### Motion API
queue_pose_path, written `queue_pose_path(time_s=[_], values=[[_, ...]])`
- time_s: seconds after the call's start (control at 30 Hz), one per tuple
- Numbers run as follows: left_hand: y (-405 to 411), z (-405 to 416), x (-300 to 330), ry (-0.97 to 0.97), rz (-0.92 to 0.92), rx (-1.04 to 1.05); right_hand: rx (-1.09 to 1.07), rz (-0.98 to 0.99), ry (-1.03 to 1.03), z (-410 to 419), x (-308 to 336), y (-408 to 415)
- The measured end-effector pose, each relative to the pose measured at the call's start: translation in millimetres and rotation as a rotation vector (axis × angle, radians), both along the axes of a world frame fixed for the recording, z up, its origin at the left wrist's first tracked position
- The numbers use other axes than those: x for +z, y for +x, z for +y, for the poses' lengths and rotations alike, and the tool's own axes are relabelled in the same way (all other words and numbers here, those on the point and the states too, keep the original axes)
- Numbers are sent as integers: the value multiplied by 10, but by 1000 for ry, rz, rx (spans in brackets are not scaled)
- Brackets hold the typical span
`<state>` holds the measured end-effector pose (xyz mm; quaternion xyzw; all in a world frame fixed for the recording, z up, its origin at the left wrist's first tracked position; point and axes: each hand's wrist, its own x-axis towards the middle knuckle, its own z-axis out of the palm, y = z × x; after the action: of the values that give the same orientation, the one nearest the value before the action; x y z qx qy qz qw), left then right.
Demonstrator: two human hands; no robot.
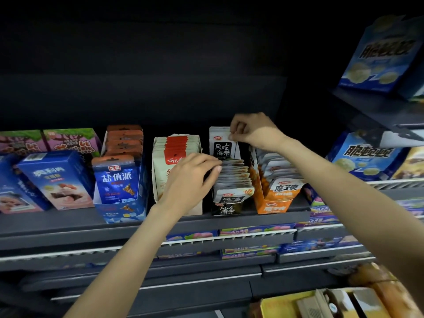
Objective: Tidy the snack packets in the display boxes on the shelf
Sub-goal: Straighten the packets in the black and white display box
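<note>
Nearest you, your left hand (191, 177) reaches up over the dark grey metal shelf edge (137, 226), its fingers curled against the row of small grey-and-white foil snack packets (234, 177), seemingly pressing their tops back so the stack stays put. Those packets sit in the narrow black cardboard display box (227, 208), between the beige cardboard display box of cream-and-red packets (176, 148) on one side and the orange cardboard display box of white-and-orange packets (273, 205) on the other. Further back, your right hand (254, 130) pinches the top edge of the tall rearmost white-and-black packet (222, 145), holding it upright, probably to square it behind the leaning ones.
</note>
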<state>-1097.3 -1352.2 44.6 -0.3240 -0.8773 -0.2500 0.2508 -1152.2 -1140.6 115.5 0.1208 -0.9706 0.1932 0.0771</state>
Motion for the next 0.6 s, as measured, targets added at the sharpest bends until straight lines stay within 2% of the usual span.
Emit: queue_pose_path(time_s=[0.1, 0.17, 0.3, 0.5, 0.6], values=[[12, 3, -10, -9, 41, 16, 222, -69, -26, 46, 11, 223], [23, 4, -3, -27, 59, 20, 270, -130, 27, 57, -21, 291], [42, -2, 28, -63, 77, 26, 267, -144, 92, 59, -103, 282], [46, -10, 36, -65, 53, 14, 257, -227, 43, 33, -73, 234], [42, -11, 56, -68, 33, 10, 236, -212, 128, 9, -82, 194]])
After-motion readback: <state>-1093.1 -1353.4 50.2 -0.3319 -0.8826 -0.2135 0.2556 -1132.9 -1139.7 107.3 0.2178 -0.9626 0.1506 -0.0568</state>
